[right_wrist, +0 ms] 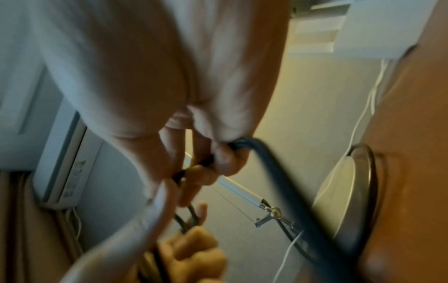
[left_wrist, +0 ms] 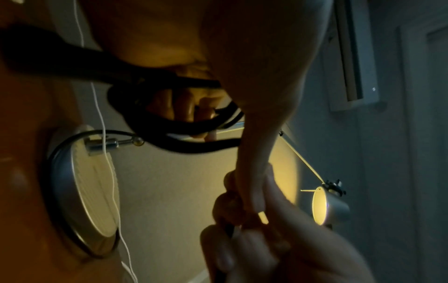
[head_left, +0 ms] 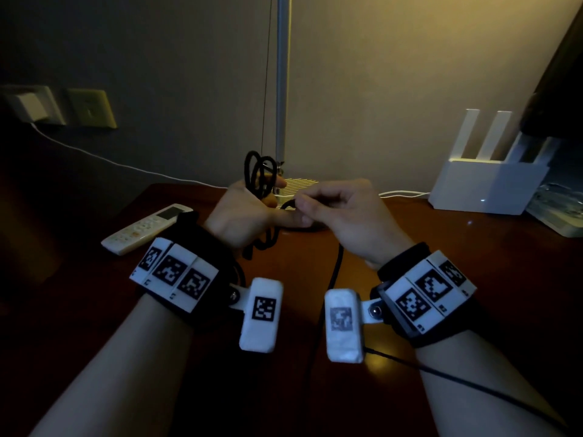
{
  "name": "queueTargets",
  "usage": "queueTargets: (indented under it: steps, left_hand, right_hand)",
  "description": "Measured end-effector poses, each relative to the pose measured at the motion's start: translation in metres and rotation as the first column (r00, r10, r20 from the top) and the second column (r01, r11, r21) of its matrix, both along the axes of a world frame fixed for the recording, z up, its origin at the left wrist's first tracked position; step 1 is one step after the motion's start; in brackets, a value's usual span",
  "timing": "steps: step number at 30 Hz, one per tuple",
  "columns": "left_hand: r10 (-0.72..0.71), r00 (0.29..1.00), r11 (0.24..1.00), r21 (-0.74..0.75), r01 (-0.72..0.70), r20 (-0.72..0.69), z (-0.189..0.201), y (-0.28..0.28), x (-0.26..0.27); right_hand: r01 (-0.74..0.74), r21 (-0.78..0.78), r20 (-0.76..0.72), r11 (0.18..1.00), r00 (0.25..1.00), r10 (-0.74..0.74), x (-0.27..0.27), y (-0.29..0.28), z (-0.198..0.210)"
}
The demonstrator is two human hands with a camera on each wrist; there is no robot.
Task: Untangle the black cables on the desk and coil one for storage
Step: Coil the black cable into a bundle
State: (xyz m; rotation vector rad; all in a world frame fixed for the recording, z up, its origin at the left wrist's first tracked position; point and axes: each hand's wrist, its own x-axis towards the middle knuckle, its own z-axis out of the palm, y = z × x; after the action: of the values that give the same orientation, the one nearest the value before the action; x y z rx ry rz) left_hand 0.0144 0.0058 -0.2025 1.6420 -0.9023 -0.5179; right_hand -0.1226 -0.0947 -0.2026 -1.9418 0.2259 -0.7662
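Observation:
Several loops of a black cable (head_left: 259, 173) stand up out of my left hand (head_left: 252, 206), which grips them above the wooden desk (head_left: 441, 279). My right hand (head_left: 303, 209) is close beside it and pinches the same cable between thumb and fingers. The free length (head_left: 333, 272) hangs from the right hand down toward the desk's front edge. The left wrist view shows the cable loops (left_wrist: 169, 126) crossing my curled fingers (left_wrist: 184, 107). In the right wrist view the fingertips (right_wrist: 225, 159) pinch the cable (right_wrist: 278, 181), blurred; the left hand (right_wrist: 191, 249) is below.
A white remote control (head_left: 145, 228) lies on the desk to the left. A lamp's round base (head_left: 295, 188) and pole (head_left: 282, 89) stand behind the hands. A white router (head_left: 485, 184) sits at back right. A white cord (head_left: 104, 156) runs from a wall charger (head_left: 28, 105).

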Motion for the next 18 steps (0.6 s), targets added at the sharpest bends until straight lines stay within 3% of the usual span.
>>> queueTargets:
  steps: [4, 7, 10, 14, 18]
  left_hand:
    - [-0.051, 0.995, 0.998, -0.034, 0.049, -0.081, -0.001, 0.002, 0.003]
    - [-0.014, 0.980, 0.990, -0.140, -0.014, -0.200, -0.003, 0.003, 0.011]
    - [0.115, 0.962, 0.957, -0.231, -0.174, -0.248, -0.007, -0.003, 0.010]
    - [0.251, 0.966, 0.932, -0.253, -0.260, -0.071, -0.010, -0.008, 0.003]
    - [0.096, 0.982, 0.988, -0.131, -0.075, 0.161, -0.010, -0.006, -0.002]
  right_hand:
    - [0.072, 0.049, -0.037, 0.996, 0.997, -0.071, -0.008, -0.011, 0.003]
    - [0.120, -0.134, -0.126, 0.984, 0.982, -0.137, -0.015, -0.024, 0.003]
    - [-0.005, -0.303, -0.281, 0.953, 0.956, -0.084, -0.016, -0.022, 0.004]
    - [-0.203, -0.332, -0.400, 0.921, 0.915, 0.058, -0.015, -0.009, 0.008]
    - [-0.291, -0.337, -0.377, 0.895, 0.913, 0.155, -0.015, 0.001, 0.015]
